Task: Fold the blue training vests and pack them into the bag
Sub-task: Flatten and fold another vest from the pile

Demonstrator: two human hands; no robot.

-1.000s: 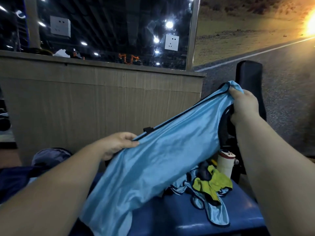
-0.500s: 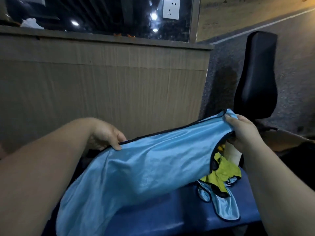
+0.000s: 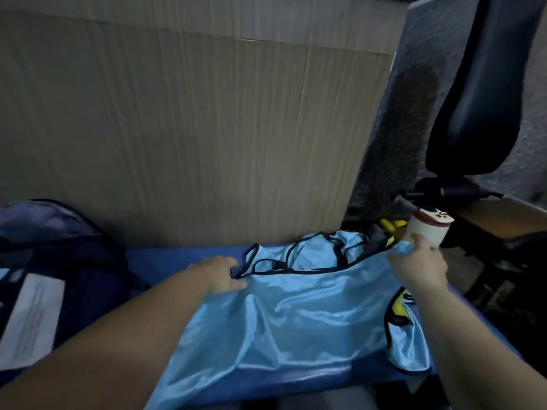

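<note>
A shiny light-blue training vest (image 3: pixel 284 318) with black trim lies spread over the blue bench (image 3: pixel 165 261), its lower edge hanging off the front. My left hand (image 3: pixel 220 275) grips its upper left corner down on the bench. My right hand (image 3: pixel 420 266) pinches the upper right corner just above the bench. More blue vests (image 3: pixel 319 251) lie crumpled behind it, and another (image 3: pixel 411 347) with a yellow one (image 3: pixel 399 307) shows under its right side. A dark blue bag (image 3: pixel 59 250) sits at the left, its opening not clear.
A tan wood-grain panel (image 3: pixel 192 128) rises right behind the bench. A white cylindrical bottle (image 3: pixel 426 229) stands at the bench's right end, close to my right hand. A black padded chair back (image 3: pixel 485 99) and its frame stand at the right. White paper (image 3: pixel 32 315) lies on the bag.
Both hands brought the vest down from mid-air onto the bench, where it now lies spread. The view tilted downward, so the bag at the left came into sight.
</note>
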